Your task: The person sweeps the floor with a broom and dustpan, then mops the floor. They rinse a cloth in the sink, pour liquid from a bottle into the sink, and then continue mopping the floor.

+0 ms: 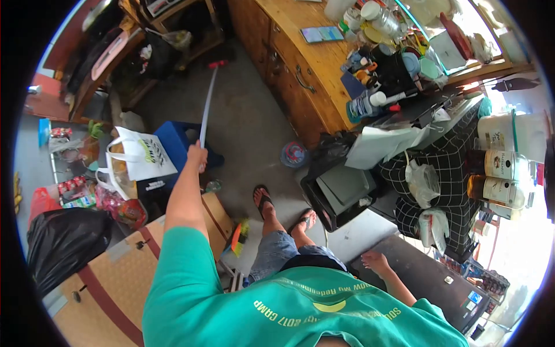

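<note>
My left hand [197, 157] is wrapped round the pale handle of a long stick [207, 110], beside a blue stool [176, 139]. The stick slants away over the dark floor and ends in a small red head [217, 64] that lies near the floor by the wooden drawers. My right hand [377, 262] hangs low at my other side, its fingers apart and nothing in them, over a dark flat surface [422, 277].
Wooden drawers [289, 63] line the far side. A black bin [341, 191] and a water jug [294, 154] stand on the floor near my feet. White bags [141, 153], a black bag [66, 243] and a cardboard-coloured cabinet [115, 277] are on the left.
</note>
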Tool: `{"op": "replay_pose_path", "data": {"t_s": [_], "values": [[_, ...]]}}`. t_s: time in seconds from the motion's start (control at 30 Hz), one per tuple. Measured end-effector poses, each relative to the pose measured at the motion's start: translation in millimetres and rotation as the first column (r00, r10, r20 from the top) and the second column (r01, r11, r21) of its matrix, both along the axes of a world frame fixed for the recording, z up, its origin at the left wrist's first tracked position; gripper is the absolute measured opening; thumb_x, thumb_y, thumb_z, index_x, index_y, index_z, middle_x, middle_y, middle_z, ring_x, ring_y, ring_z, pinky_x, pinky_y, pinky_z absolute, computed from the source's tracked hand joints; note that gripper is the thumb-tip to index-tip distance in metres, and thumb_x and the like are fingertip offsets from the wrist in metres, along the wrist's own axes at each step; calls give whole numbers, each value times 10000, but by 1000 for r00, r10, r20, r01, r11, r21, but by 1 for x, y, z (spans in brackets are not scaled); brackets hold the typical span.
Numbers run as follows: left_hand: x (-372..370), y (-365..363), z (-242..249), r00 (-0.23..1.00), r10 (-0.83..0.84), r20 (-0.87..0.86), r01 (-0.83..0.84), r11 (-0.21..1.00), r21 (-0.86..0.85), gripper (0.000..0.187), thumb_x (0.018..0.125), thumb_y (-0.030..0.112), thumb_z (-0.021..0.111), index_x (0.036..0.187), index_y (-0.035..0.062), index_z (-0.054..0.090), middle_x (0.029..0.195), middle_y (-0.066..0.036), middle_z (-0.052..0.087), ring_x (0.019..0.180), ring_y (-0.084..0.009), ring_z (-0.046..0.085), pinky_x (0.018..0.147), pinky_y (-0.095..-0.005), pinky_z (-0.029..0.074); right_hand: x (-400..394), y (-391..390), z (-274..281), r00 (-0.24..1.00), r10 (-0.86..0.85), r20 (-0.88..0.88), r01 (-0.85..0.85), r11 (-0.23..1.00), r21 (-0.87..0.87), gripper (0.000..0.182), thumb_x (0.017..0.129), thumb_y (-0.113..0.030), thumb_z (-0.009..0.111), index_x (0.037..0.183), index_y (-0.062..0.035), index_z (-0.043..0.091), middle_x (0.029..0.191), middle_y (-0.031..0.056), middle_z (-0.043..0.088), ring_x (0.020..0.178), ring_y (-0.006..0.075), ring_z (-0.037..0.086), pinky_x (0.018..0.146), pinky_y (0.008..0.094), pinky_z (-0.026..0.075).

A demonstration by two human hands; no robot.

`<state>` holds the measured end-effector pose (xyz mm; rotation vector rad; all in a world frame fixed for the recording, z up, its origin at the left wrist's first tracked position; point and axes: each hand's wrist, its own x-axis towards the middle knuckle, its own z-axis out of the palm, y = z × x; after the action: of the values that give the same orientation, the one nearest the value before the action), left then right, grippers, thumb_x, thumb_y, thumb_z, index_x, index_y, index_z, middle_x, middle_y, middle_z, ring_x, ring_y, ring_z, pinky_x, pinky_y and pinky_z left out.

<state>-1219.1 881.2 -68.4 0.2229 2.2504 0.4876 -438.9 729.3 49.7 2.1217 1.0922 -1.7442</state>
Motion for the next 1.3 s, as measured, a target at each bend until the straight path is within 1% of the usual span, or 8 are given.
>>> {"op": "replay_pose_path", "data": {"t_s": [0.2,0.23,0.53,0.87,0.97,1.07,1.2,1.3], "values": [[86,-169,-28,771,-465,-435,500,865,-37,608,880,156,536,1468,141,382,960,-235,631,848,-345,659,708,-432,517,24,-1,-3,995,57,79,-49,995,-92,237,891,-202,651,1043,-27,699,883,76,709,740,163,672,658,316,569],[126,-188,52,959,-281,-21,281,960,-20,601,881,143,517,1466,153,383,949,-232,627,841,-349,659,711,-448,520,25,4,-9,984,122,129,-102,983,-153,233,891,-211,645,1029,-31,701,875,72,707,732,162,670,655,313,568],[341,-541,137,946,-293,-136,313,935,168,642,808,114,571,1436,104,441,824,-266,630,716,-368,662,653,-439,510,-9,37,-40,984,177,-17,-177,978,-114,223,899,-217,637,1044,-54,687,909,63,704,727,138,653,626,284,542],[183,-294,62,990,3,142,-39,967,252,459,934,121,495,1389,180,507,657,-19,511,533,-114,511,464,-305,421,-24,29,-14,985,167,-47,-170,985,-44,240,901,-207,647,1077,-48,685,921,62,705,750,141,657,667,291,547],[92,-155,4,946,-237,-222,279,943,183,504,923,144,570,1419,151,480,638,-7,507,492,-117,483,433,-304,403,3,18,-7,995,86,51,-79,989,-127,233,909,-215,653,1066,-46,683,908,62,699,751,136,650,677,297,558],[63,-62,6,999,50,18,-51,998,30,547,897,232,601,1424,175,470,749,-119,649,545,-230,613,485,-354,500,17,9,12,979,133,157,-117,987,-109,236,920,-228,645,1070,-50,682,905,60,698,761,141,653,677,300,559],[100,-126,-7,892,-253,-375,261,965,-30,524,918,273,534,1428,187,449,1044,-228,668,847,-391,683,694,-455,572,17,0,27,987,107,118,-100,993,-63,245,932,-243,636,1084,-57,682,914,64,702,761,146,659,678,301,559],[164,-224,26,998,-50,-42,50,999,8,360,936,219,545,1261,62,550,957,-210,657,901,-333,662,750,-455,508,15,-7,11,993,72,90,-61,990,-126,247,938,-248,630,1086,-58,685,933,73,709,752,152,665,662,303,559]]}}
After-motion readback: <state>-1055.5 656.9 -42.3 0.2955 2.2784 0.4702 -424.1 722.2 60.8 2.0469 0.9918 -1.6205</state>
